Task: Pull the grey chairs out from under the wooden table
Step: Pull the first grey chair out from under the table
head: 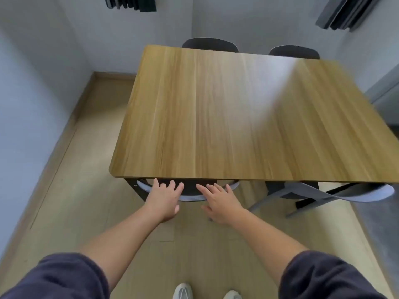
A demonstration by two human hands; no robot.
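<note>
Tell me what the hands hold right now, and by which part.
Both the left hand and right hand rest open on the curved backrest top of the near-left grey chair; no closed grip visible yet.

Both open hands, left [164, 199] and right [220, 202], over tucked grey chair [192, 197]

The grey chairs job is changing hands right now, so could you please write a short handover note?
Left hand and right hand: both open, fingers spread on the backrest of the near-left chair, not yet closed around it.
That chair is tucked under the wooden table.
The near-right chair sits angled, partly out from the table edge.
Two far chairs show only their backrest tops behind the table, apparently pushed in.
Done: possibly the near-right chair.
Left: grip and pull the near-left chair, then both far ones.
</note>
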